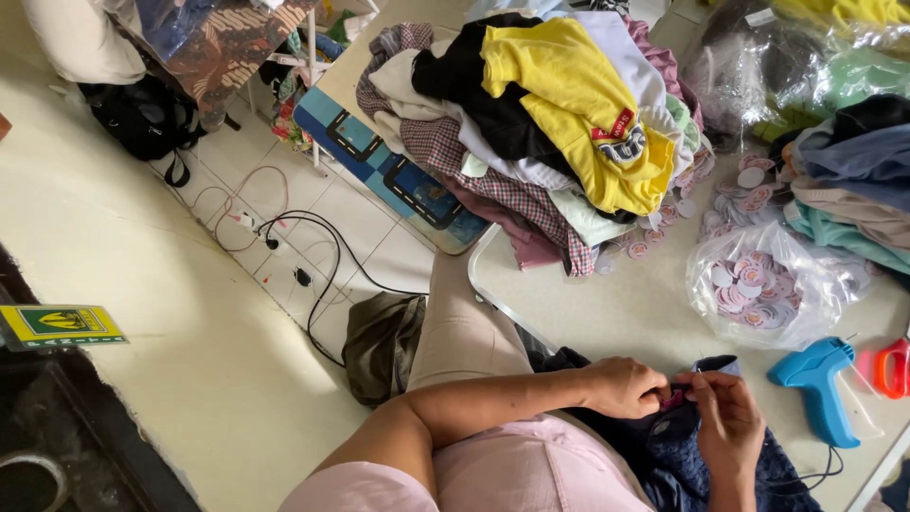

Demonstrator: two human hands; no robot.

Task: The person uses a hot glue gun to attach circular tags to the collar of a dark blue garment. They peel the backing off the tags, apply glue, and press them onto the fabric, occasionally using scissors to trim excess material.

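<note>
A garment workroom: piled clothes, tagging gun, bagged tags.

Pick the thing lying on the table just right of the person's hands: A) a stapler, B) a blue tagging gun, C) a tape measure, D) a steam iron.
B: a blue tagging gun lies on the table right of both hands, beside orange-handled scissors.

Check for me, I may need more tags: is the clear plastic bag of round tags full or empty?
Partly full: the clear bag holds a heap of round tags.
</note>
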